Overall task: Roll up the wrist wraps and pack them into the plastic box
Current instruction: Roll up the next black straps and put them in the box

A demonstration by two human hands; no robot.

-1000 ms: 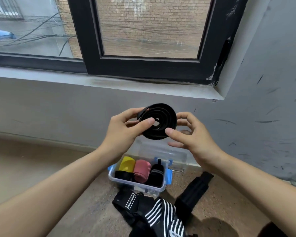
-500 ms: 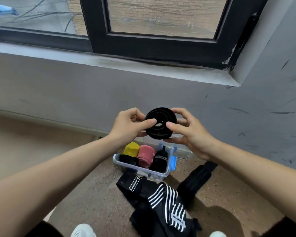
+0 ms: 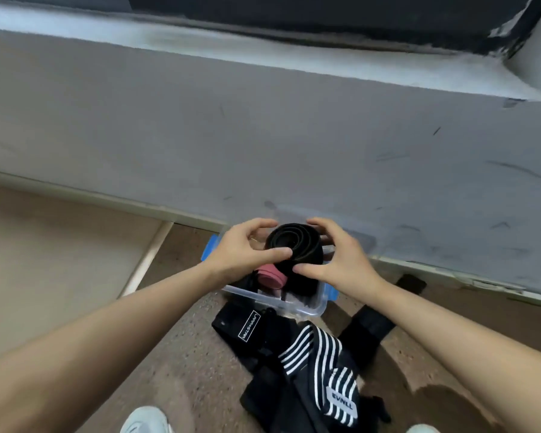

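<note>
A rolled black wrist wrap (image 3: 294, 245) sits between both hands, right above the clear plastic box (image 3: 297, 304) on the floor. My left hand (image 3: 244, 248) grips its left side, thumb across the front. My right hand (image 3: 338, 257) grips its right side. Inside the box a pink roll (image 3: 270, 275) shows under the black one; other rolls are hidden by my hands. Unrolled black wraps (image 3: 247, 326) and a black-and-white striped wrap (image 3: 322, 360) lie on the floor in front of the box.
The box has blue clips (image 3: 331, 293) and stands against a grey wall (image 3: 263, 135) under a window sill (image 3: 263, 48). Another black wrap (image 3: 369, 326) lies to the right. My shoes (image 3: 144, 420) are at the bottom edge. A pale mat (image 3: 53, 257) lies left.
Both hands have lowered the black roll from chest height down to the box. My view has tilted downward, so the window is almost out of sight.
</note>
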